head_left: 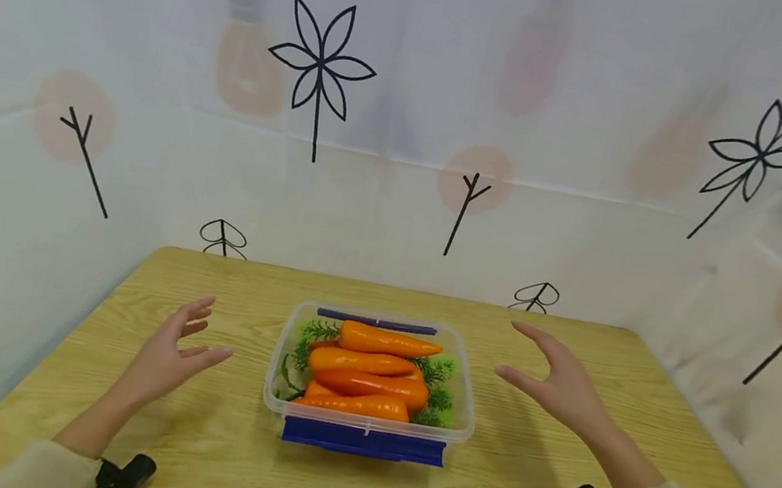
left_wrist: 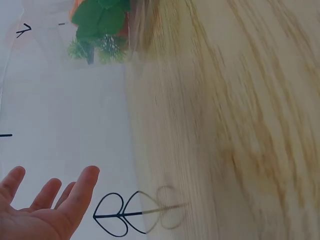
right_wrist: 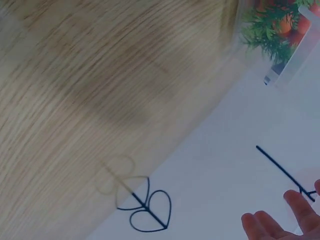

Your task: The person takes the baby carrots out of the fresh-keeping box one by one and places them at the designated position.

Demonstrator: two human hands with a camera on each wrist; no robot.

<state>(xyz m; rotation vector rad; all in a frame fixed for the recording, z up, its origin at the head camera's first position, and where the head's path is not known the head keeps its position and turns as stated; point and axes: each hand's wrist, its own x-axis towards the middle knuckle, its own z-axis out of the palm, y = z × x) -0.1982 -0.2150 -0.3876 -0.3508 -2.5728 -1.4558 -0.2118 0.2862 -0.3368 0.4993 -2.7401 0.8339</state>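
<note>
Container (head_left: 320, 415), clear plastic with a blue front latch (head_left: 364, 441), sits mid-table, between the two hands and touching neither; orange carrots (head_left: 369, 390) lie stacked inside with green sprigs (head_left: 444, 370) around them; can't tell if a clear lid covers them. Left hand (head_left: 173, 355) hovers over the table (head_left: 193, 451) to the container's left, thumb and fingers spread, nothing between them; right hand (head_left: 562, 388) mirrors it on the other side, thumb well apart from the fingers, also bare; both wrist views show loose fingertips and only a corner of the container, so no contact anywhere. Step in hand reads as a pause beside the container, hands raised and free; whether it's a start or a finish can't be told from this. Next move, if the container is to be handled, likely calls for both hands to come inward and low, evenly, thumbs to the near side, taking the side walls or rim; if the latch is wanted, one hand should steady the box while the other works the blue flap; carrots look loose, so best kept level.
</note>
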